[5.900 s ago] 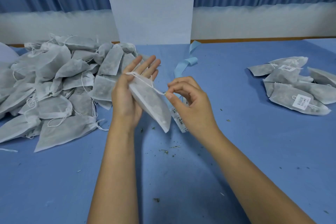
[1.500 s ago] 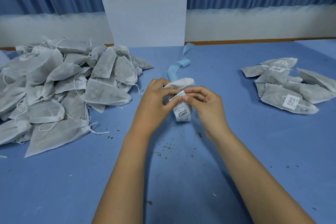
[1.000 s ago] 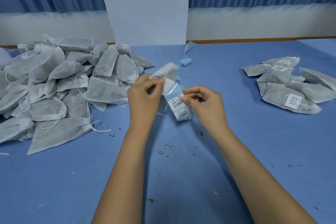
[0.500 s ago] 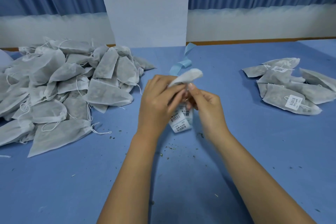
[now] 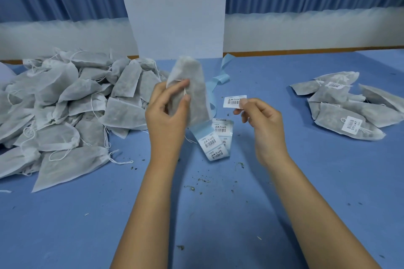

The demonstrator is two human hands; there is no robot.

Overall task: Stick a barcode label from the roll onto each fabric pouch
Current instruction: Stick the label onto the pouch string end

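The left hand (image 5: 168, 113) grips a grey fabric pouch (image 5: 193, 81) upright, thumb and curled fingers (image 5: 177, 86) wrapped round its lower half, so most of the pouch rises above and just right of the fingertips, with its drawstring end hanging below the palm. The right hand (image 5: 260, 120) pinches a single barcode label (image 5: 232, 101) by its right edge between thumb and forefinger; the other fingers are loosely curled underneath. The label sticks out to the left of the pinching fingertips (image 5: 243, 102), print facing up, apart from the pouch with a clear gap between them. Below and between the two sets of fingers the label strip (image 5: 215, 141) lies on the blue table (image 5: 196, 214), several barcodes on it, its empty blue backing (image 5: 221, 77) trailing away behind the pouch. Well left of the left fingers is a heap of unlabelled pouches (image 5: 65, 111); well right of the right fingers lie the labelled pouches (image 5: 349, 113)
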